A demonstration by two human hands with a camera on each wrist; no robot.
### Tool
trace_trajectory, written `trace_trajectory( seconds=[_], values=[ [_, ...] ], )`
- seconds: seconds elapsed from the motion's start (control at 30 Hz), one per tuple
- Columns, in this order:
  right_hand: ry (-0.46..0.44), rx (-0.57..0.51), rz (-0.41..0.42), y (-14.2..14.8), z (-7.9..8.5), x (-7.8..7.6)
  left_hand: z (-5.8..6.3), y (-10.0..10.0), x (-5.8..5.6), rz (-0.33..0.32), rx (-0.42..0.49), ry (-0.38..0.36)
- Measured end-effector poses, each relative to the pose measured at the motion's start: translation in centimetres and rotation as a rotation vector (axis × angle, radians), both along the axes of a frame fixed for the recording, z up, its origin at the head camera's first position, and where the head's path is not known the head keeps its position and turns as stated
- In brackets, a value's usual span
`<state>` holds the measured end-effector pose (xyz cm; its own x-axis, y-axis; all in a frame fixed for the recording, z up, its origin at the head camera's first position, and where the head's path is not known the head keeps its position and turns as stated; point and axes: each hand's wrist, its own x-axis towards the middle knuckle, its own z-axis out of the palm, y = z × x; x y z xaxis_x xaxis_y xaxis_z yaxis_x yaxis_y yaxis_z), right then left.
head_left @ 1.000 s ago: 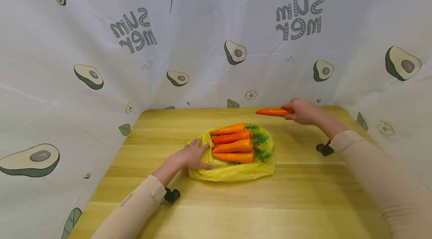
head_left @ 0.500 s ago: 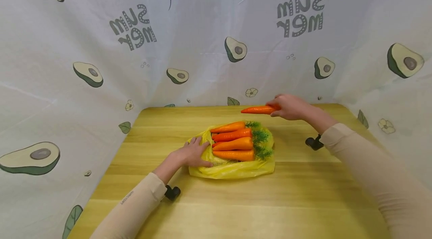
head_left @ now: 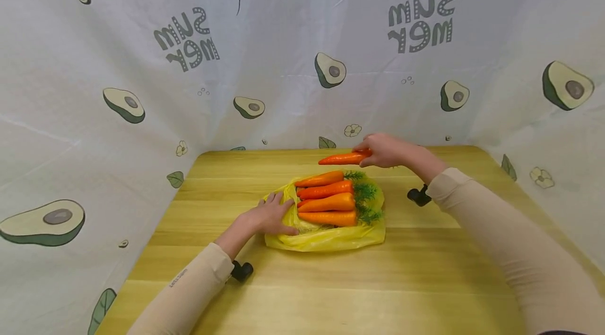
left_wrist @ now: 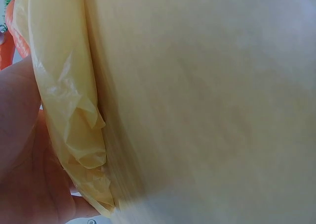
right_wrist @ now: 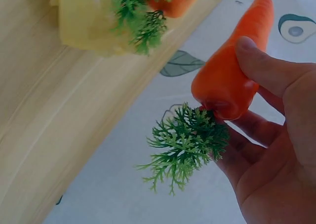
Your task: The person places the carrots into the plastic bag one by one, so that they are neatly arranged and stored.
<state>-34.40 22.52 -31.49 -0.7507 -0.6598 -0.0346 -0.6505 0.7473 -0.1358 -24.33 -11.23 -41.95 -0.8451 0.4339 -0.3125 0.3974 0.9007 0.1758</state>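
Observation:
My right hand (head_left: 384, 150) grips a carrot (head_left: 341, 158) by its thick end, thumb on one side and fingers on the other. In the right wrist view green leafy tops (right_wrist: 190, 142) hang from that carrot's base. The carrot is held level above the table's far part, its tip to the left. Several other carrots (head_left: 326, 202) lie side by side on a yellow plastic bag (head_left: 326, 240), tips to the left and leaves to the right. My left hand (head_left: 270, 217) rests with spread fingers on the bag's left edge, just beside the carrot tips.
The wooden table (head_left: 340, 293) reaches back to a white curtain (head_left: 283, 25) printed with avocados. Black wrist cameras (head_left: 242, 271) sit under both sleeves. Crumpled folds of the bag (left_wrist: 74, 130) stand up along its near side.
My right hand has carried the carrot leftward along the table's far edge, to just behind the row on the bag. My left hand stays where it was.

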Motion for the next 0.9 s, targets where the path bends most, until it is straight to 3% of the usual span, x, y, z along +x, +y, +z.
trace_trajectory(
  seconds=[0.47,0.9],
  values=[
    [-0.143,0.051,0.067,-3.9,-0.8,-1.4,0.2,0.1,-0.1,0.009,0.0,0.005],
    [-0.253,0.115,0.06,-5.8,-2.3,-2.2,-0.1,0.1,-0.2,0.031,0.001,-0.022]
  ],
)
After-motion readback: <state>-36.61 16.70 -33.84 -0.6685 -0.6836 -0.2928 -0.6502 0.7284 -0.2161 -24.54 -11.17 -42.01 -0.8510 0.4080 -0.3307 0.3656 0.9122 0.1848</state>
